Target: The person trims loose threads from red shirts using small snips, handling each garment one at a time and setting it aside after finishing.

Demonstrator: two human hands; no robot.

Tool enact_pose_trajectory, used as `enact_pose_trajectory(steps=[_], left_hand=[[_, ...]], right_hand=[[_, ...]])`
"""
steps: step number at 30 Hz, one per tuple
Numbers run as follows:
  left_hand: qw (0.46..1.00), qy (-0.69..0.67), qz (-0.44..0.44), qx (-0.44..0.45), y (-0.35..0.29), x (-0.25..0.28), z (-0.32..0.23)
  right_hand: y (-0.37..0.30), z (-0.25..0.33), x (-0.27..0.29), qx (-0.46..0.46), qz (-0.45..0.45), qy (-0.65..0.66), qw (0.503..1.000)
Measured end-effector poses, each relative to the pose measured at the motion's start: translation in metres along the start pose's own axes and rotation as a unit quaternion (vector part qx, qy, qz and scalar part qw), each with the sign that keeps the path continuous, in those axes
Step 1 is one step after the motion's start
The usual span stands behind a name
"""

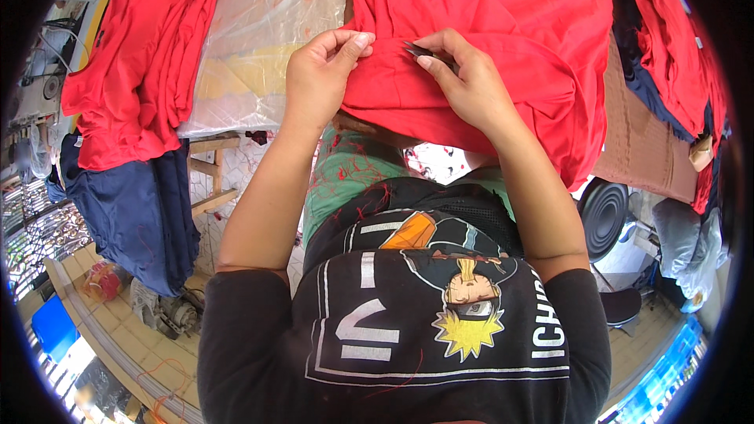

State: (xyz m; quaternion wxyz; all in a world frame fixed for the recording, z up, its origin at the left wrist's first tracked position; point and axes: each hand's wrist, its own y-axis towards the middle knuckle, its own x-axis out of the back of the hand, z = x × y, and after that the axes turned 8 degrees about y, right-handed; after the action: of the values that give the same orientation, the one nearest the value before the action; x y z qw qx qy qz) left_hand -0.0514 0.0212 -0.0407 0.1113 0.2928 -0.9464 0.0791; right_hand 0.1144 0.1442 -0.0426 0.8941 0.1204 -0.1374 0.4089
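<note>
Red fabric (479, 0) lies in front of me, its near part folded and hanging over the edge toward my lap. My left hand (323, 71) is closed in a pinch on the left edge of this red fabric, thumb and forefinger together. In my right hand (463, 74) is a small dark pair of thread snips (418, 50), points toward the left hand; the fingers cover most of it. The snips' tips are just above the fabric, a short way from the left fingertips. Whether they touch a thread cannot be made out.
Left of the fabric, clear plastic sheeting (263, 31) covers the table. More red garments (141, 55) and navy ones (137, 212) hang at the left. Brown cardboard (644, 141) and further red clothing (667, 39) are at the right. Red threads (357, 161) cling to my green legwear.
</note>
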Motion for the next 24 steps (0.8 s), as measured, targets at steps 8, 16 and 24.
enact_pose_trajectory(steps=[8,16,24], left_hand=[[0.997,-0.066,0.007,0.038,0.003,-0.003,-0.002],[0.997,-0.07,0.018,0.031,0.003,-0.002,-0.001],[0.998,-0.061,0.018,0.026,0.002,-0.002,-0.002]], right_hand=[[-0.003,0.006,-0.003,0.078,0.016,-0.05,0.996],[-0.002,0.014,-0.011,0.089,0.017,-0.132,0.987],[-0.002,0.022,-0.017,0.096,0.006,-0.17,0.981]])
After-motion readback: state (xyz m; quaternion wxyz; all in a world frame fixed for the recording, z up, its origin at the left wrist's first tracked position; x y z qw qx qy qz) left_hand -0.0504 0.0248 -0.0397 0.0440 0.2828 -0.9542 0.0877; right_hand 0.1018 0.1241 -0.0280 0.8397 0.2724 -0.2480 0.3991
